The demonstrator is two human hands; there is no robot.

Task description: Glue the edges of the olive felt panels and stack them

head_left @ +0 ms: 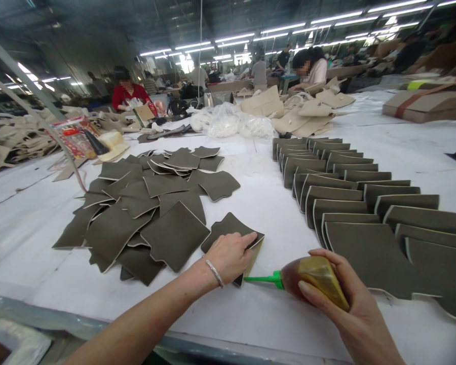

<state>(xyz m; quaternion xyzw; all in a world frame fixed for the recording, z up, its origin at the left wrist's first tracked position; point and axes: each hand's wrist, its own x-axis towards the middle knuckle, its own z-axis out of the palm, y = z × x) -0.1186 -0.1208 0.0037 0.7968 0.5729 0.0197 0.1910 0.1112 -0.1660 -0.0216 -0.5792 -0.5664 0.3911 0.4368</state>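
Observation:
My left hand (230, 256) lies with fingers pressed on a dark olive cut piece (230, 225) on the white table (258, 203), lifting its near edge a little. My right hand (345, 299) is wrapped round an amber glue bottle (313, 279). The bottle's green nozzle (260, 279) points left at the edge of that piece. A silver bracelet sits on my left wrist. To the left lies a loose heap of the same olive pieces (148, 208). On the right, several olive pieces lie in overlapping rows (365, 203).
Clear plastic bags (231, 121) and beige bag parts (300, 114) lie at the back of the table. A cardboard box (429, 104) stands far right. Other people sit working at the far end. A metal post (34, 101) slants across the left.

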